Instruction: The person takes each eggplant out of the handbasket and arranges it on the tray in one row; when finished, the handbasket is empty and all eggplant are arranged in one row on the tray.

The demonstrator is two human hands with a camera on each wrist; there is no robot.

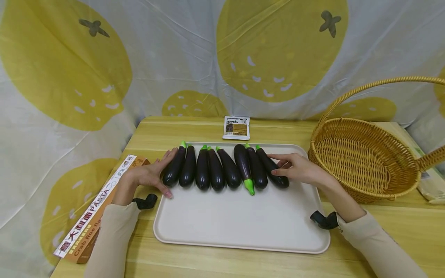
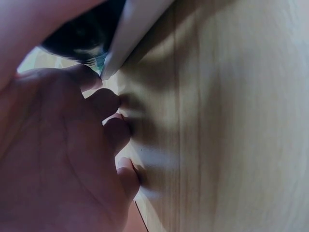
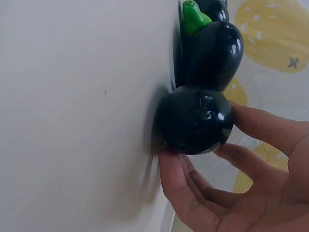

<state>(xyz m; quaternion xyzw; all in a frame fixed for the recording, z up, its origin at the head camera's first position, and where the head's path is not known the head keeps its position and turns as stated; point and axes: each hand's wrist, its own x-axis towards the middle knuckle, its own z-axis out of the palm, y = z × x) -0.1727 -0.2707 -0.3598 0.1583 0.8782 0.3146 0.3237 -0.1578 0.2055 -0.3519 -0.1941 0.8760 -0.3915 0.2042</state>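
Observation:
Several dark purple eggplants lie side by side along the far half of a white tray (image 1: pixel 240 224). Most point their green stems to the back; one eggplant (image 1: pixel 242 162) lies the other way round, stem toward the front. My right hand (image 1: pixel 295 168) holds the rightmost eggplant (image 1: pixel 272 170) between thumb and fingers; in the right wrist view this eggplant (image 3: pixel 195 121) still rests on the tray. At the other end, my left hand (image 1: pixel 151 173) spreads beside the leftmost eggplant (image 1: pixel 174 170), thumb over the tray's left rim. In the left wrist view its fingers (image 2: pixel 106 104) reach toward the wooden table.
A wicker basket (image 1: pixel 354 162) with a tall handle stands to the right, partly over a pale package (image 1: pixel 431 185). A long pasta box (image 1: pixel 94 212) lies at the left. Behind the tray is a small packet (image 1: pixel 236 127), and lemon-print cloth (image 1: pixel 174 58) hangs around the table.

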